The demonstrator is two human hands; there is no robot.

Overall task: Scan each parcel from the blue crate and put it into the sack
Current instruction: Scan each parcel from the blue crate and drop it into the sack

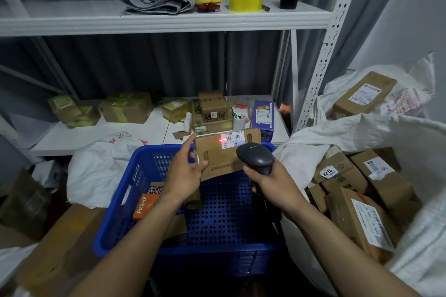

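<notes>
A: Item 1. Your left hand (185, 171) pinches the parcel (217, 157) by its left edge, with the thumb on the front face and the index finger straight, reaching to the top left corner. You hold the parcel tilted in the air above the far edge of the blue crate (217, 258), clear of the crate floor.

B: Confirmed. Item 2. Your right hand (270, 182) is wrapped round the handle of the scanner (255, 157). In this view the scanner head overlaps the parcel's lower right part. A red light (221, 140) falls on the front face at the left end of the barcode label (233, 138), which sits at the parcel's top edge.

A: Item 3. Inside the crate, an orange box (144, 206) marked PRAMY lies near the left wall. Further cartons lie beside it, partly hidden by your left forearm.

B: Item 4. The sack (350, 132) stands open just beside the crate's right edge and holds several labelled cartons. Whether the scanner touches the parcel cannot be told.
</notes>
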